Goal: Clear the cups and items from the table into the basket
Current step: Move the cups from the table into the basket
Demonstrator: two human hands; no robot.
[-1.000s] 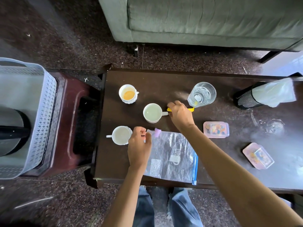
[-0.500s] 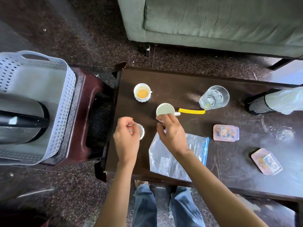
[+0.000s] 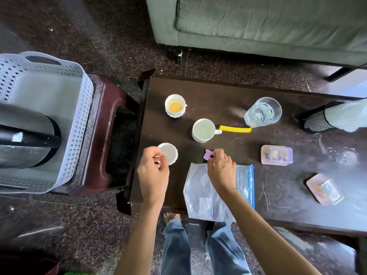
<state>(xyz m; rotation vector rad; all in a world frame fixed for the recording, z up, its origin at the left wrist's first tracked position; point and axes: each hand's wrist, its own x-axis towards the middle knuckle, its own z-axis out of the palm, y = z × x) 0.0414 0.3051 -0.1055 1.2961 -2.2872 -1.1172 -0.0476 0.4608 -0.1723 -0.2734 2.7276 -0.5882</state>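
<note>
Three white cups stand on the dark table point(image 3: 218, 92): one with orange liquid point(image 3: 175, 105) at the back, a mug point(image 3: 203, 130) in the middle, and a near cup point(image 3: 169, 153) at the left edge. My left hand point(image 3: 153, 172) grips the near cup at its left side, fingers curled over the handle area. My right hand point(image 3: 220, 169) pinches a small purple clip point(image 3: 207, 155) just above a clear zip bag point(image 3: 206, 197). The grey perforated basket point(image 3: 79, 120) sits on a maroon stool to the left and holds a steel kettle point(image 3: 23, 135).
A yellow strip point(image 3: 235, 129) lies between the mug and a water glass point(image 3: 263, 112). Two pink lidded boxes point(image 3: 276, 155) point(image 3: 324, 189) lie to the right. A black mesh holder point(image 3: 316, 122) with plastic stands at the far right. A grey sofa point(image 3: 258, 22) lies beyond the table.
My right hand left the mug's handle and came back to pinch the purple clip. My left hand shifted left from the bag onto the near cup. The view swung toward the basket.
</note>
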